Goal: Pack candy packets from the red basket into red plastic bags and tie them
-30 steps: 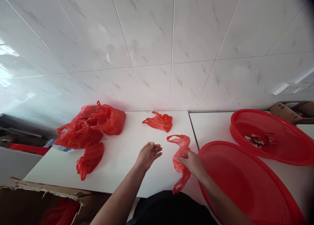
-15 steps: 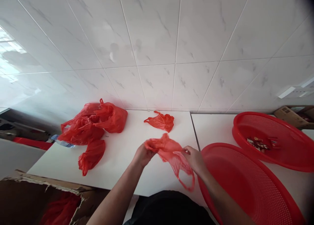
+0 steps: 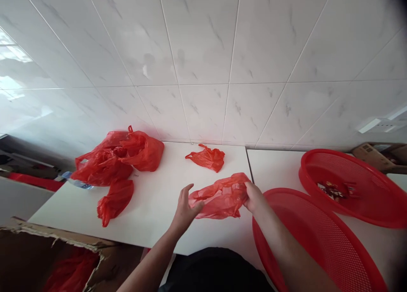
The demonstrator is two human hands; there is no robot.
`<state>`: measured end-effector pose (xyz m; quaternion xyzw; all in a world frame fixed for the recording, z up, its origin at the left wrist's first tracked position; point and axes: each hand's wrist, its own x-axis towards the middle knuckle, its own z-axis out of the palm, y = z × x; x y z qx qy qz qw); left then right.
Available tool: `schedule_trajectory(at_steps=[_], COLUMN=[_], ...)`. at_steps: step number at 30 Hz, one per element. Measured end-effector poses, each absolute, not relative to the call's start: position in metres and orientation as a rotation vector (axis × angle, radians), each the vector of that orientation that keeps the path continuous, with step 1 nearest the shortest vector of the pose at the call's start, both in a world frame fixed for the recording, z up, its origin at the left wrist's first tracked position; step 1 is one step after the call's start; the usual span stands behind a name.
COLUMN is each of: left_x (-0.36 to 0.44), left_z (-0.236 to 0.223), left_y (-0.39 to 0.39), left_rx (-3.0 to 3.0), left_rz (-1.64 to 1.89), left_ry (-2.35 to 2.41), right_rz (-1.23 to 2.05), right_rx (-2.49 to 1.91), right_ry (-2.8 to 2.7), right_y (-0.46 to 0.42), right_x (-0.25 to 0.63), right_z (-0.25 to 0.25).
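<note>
A thin red plastic bag (image 3: pixel 219 198) is stretched sideways above the white table (image 3: pixel 159 211). My right hand (image 3: pixel 254 197) grips its right end; the fingers are partly hidden behind the plastic. At its left end is my left hand (image 3: pixel 187 209), thumb and fingers spread apart around the bag's edge; whether they touch it I cannot tell. Farther back, a crumpled red plastic bag (image 3: pixel 206 158) lies flat near the wall. Filled red bags (image 3: pixel 143 152) are heaped at the table's back left, with a smaller knotted bag (image 3: pixel 116 200) in front of them.
On the right stand two round red plastic baskets, the near one (image 3: pixel 305 237) beside my right forearm and the far one (image 3: pixel 378 190) holding small wrapped items (image 3: pixel 333 191). A torn cardboard box (image 3: pixel 104 262) with red plastic inside is at lower left. A tiled wall (image 3: pixel 203 109) rises behind.
My left hand first came to the bag and held its left end, then its fingers spread apart. The bag went from hanging lengthwise in my right hand to being stretched sideways.
</note>
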<state>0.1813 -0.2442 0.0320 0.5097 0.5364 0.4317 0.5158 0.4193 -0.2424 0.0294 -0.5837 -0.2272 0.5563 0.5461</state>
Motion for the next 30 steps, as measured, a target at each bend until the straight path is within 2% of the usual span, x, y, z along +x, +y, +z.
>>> schedule_trajectory(at_steps=[3,7,9,11,13,15,18,22,25,28,30], left_x=[0.2,0.199,0.19,0.182,0.181,0.186,0.195,0.187,0.173,0.172,0.184], left_z=[0.036,0.025,0.017,0.012,0.008,0.007,0.003,-0.005,-0.007,-0.003,-0.002], left_y=[-0.24,-0.215,-0.203,-0.197,-0.196,-0.2,-0.204,-0.202,-0.199,-0.206,-0.213], left_rx=[1.404,1.284,1.19,1.091,1.016,0.947,0.841,0.784,0.783,1.166,1.669], left_rz=[1.074,0.814,0.735,0.744,0.748,0.72,0.671,0.673,0.736,0.977,1.026], left_ry=[1.165,1.227,1.278,1.308,1.316,1.304,1.265,1.314,1.461,1.628,1.51], right_rz=[1.458,1.582,1.374,0.958,0.549,0.412,0.664,0.781,0.859,0.91,0.942], right_rx=[-1.322,-1.387,-1.659,-1.861,-1.839,-1.697,-1.624,-2.141,-2.269,-2.236,-2.197], right_ry=[-0.541,-0.925,-1.197,-1.399,-1.489,-1.532,-1.748,-1.919,-1.917,-1.983,-2.017], right_y=[-0.242,-0.241,-0.239,-0.239,-0.242,-0.248,-0.255,-0.245,-0.232,-0.224,-0.221], right_x=[0.401,0.414,0.433,0.446,0.444,0.425,0.393,0.394,0.413,0.418,0.414], right_z=[0.038,0.043,0.044,0.049,0.054,0.055,0.035,-0.019,-0.05,-0.06,-0.061])
